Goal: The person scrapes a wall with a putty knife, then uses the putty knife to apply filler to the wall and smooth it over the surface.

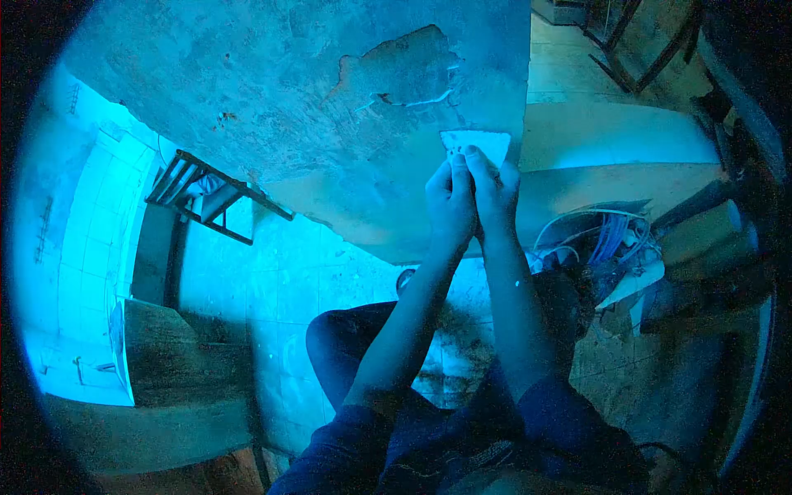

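Both of my hands are stretched forward together against a large rough, mottled surface [313, 140]. A flat, pale, trapezoid-shaped scraper [483, 142] is pinched between them, its wide edge turned away from me and lying at the surface. My left hand [450, 194] has its fingers closed at the scraper's lower left corner. The right hand [497, 191] grips the lower right part, thumb laid on its face. Beyond the scraper, a bare patch [404, 66] with a ragged, cracked border shows in the surface.
On the left a dark wooden stool [219, 198] lies tilted on the tiled floor. A heap of cables [615, 235] sits to the right of my arms. A wooden box-like piece [169, 351] stands at lower left. Dark furniture legs [635, 49] show at upper right.
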Demonstrator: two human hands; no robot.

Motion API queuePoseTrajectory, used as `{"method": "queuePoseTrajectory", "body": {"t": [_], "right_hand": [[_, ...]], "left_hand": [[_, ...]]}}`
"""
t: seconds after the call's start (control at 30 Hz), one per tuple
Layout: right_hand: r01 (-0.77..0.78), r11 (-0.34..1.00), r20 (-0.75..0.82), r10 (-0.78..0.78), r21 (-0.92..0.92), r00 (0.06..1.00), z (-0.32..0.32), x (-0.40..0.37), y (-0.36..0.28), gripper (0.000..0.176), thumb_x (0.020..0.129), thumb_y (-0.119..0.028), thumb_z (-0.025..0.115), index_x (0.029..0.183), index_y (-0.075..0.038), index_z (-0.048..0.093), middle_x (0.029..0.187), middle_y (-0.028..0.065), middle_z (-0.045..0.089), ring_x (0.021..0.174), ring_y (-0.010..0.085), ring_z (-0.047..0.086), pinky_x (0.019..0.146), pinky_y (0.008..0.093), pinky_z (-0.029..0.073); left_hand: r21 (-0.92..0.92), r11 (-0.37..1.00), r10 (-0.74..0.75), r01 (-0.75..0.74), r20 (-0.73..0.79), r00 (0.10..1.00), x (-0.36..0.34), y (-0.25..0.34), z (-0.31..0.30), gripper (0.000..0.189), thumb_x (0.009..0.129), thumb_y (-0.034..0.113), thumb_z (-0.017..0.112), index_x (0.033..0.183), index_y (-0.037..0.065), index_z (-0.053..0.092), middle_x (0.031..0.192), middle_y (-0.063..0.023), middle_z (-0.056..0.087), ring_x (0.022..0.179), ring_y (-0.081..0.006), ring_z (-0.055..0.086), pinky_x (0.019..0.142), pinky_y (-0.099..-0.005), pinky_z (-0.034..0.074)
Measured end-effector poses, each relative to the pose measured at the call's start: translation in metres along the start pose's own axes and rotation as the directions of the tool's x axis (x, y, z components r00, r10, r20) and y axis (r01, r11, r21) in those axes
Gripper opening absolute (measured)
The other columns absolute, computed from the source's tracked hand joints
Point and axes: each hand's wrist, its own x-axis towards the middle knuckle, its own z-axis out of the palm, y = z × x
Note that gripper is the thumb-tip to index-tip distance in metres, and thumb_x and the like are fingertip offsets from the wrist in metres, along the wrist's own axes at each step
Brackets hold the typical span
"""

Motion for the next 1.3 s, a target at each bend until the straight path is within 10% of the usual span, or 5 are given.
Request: {"method": "queuePoseTrajectory", "body": {"t": [1.3], "right_hand": [[-0.076, 0.988, -0.073, 0.086, 0.132, 0.994, -0.001, 0.003, 0.028, 0.027, 0.076, -0.019, 0.068, 0.09, 0.001, 0.06, 0.09, 0.0098, 0.061, 0.082, 0.0152, 0.057, 0.071, 0.0285, 0.046]], "left_hand": [[0.056, 0.997, 0.063, -0.062, -0.018, 0.998, 0.004, -0.005, -0.003, 0.033, 0.094, 0.025, 0.042, 0.081, -0.003, 0.056, 0.072, 0.0004, 0.055, 0.067, -0.0055, 0.046, 0.058, -0.0237, 0.039]]}}
